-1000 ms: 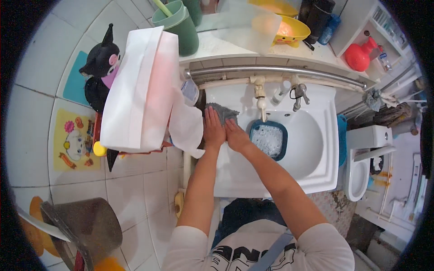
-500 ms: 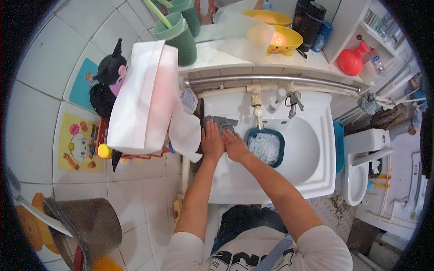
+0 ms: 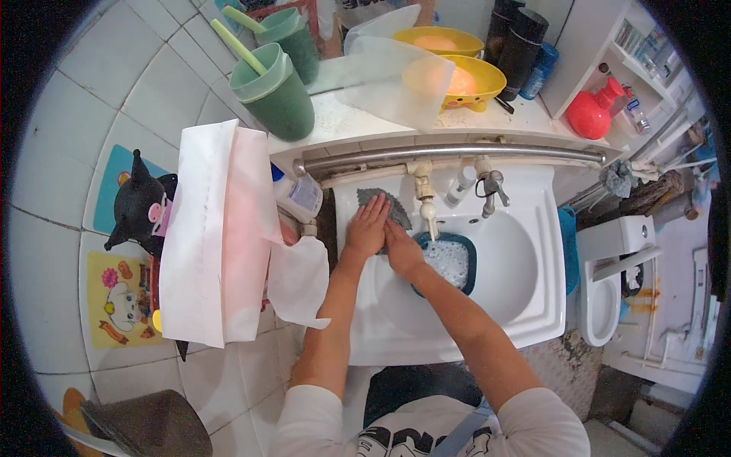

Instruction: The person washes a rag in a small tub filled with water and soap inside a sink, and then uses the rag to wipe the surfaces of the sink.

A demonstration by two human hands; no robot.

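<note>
Left hand (image 3: 368, 228), grip flat and unclenched, is partly hiding one grey cloth (image 3: 391, 207); right hand (image 3: 403, 250) adjoining, grip: cannot tell.

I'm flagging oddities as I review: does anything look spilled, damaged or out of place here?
One thing: the patterned floor near the sink's front right corner has a dark, blotchy patch; whether dirt or wear, I cannot tell. The suds sit inside the dark blue basin; I see no spill.
</note>
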